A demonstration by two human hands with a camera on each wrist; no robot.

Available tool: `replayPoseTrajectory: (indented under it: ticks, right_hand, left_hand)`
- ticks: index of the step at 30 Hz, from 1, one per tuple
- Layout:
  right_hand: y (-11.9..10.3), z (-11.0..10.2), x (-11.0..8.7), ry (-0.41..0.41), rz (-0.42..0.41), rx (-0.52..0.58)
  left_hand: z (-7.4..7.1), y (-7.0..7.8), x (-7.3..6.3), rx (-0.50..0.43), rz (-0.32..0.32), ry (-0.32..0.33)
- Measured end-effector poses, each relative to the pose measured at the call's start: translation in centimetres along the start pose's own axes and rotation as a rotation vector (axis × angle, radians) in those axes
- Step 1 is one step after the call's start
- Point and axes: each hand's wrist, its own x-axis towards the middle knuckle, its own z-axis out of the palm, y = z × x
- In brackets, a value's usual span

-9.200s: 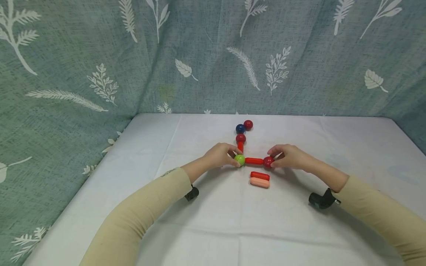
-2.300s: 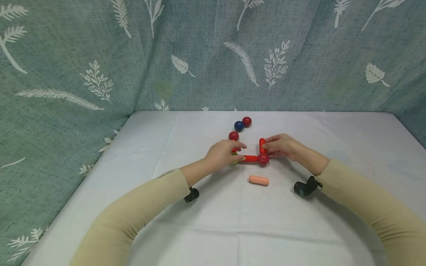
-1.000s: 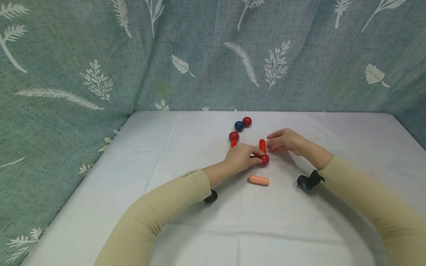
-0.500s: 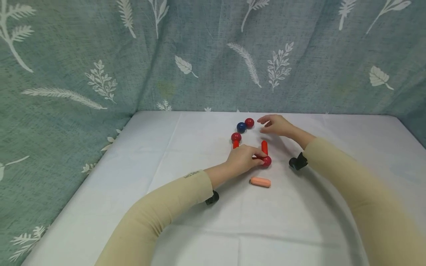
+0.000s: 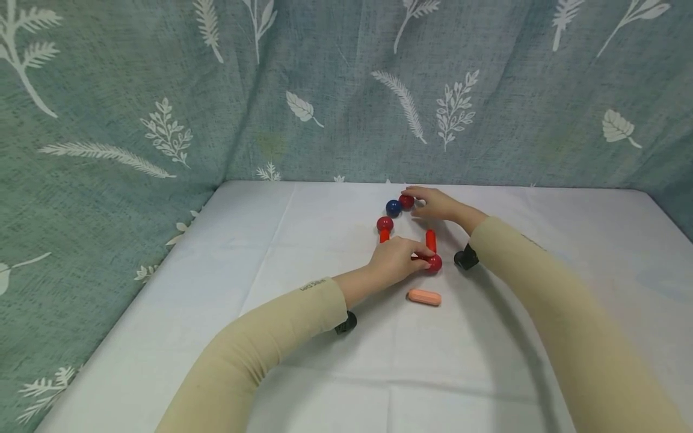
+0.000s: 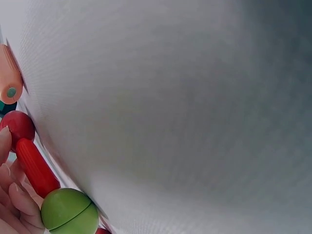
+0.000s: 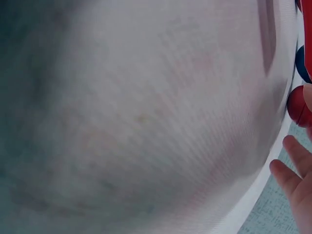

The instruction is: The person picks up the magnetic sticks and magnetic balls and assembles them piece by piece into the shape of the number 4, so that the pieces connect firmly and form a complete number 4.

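Observation:
My left hand (image 5: 397, 260) pinches the front right red ball (image 5: 435, 263) between thumb and fingers. That ball joins a short red stick (image 6: 36, 168) leading to a green ball (image 6: 70, 212), which the hand hides in the head view. From the front right ball another red stick (image 5: 431, 240) points toward the back. A further red stick (image 5: 384, 235) runs back on the left to a red ball (image 5: 385, 224). At the back, my right hand (image 5: 435, 203) has its thumb and a finger around a loose red ball (image 5: 406, 201), beside a blue ball (image 5: 393, 208).
A peach-coloured stick (image 5: 425, 297) lies in front of the assembled shape on the white tablecloth (image 5: 346, 391). Behind the table hangs a leaf-patterned curtain (image 5: 346, 120). A small black device (image 5: 467, 257) sits at each wrist.
A red stick was added behind the front right ball. My left hand moved right from the green ball to that red ball. My right hand let go of the stick and reached back to the loose ball.

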Motion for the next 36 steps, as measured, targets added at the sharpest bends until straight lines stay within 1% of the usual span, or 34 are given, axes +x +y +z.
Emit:
replayPoseTrajectory:
  ticks: [8,11,13,18,26,29,31,36]
  right_hand:
    - [0.8,0.1,0.2,0.077,-0.024,0.054]
    - [0.7,0.2,0.2,0.079,-0.016,0.061]
    - [0.7,0.4,0.5,0.066,0.011,0.062]
    - [0.6,0.5,0.5,0.065,0.046,0.056]
    - [0.6,0.3,-0.3,0.089,0.052,0.082]
    - [0.8,0.2,-0.7,0.097,0.059,0.107]
    - [0.9,0.1,-1.0,0.098,0.066,0.143]
    - [1.2,-0.6,-2.1,0.104,0.084,0.273]
  left_hand:
    - [0.1,0.0,0.1,0.009,0.006,0.004]
    - [0.1,0.0,0.1,0.016,0.009,0.003]
    - [0.1,0.0,0.1,0.020,0.009,0.004]
    - [0.1,0.0,0.1,0.023,0.002,0.004]
    - [0.2,0.0,0.2,0.026,-0.010,0.003]
    - [0.2,0.0,0.2,0.023,-0.008,0.006]
    - [0.2,0.0,0.2,0.021,-0.006,0.009]
    - [0.2,0.0,0.2,0.028,0.004,0.012]
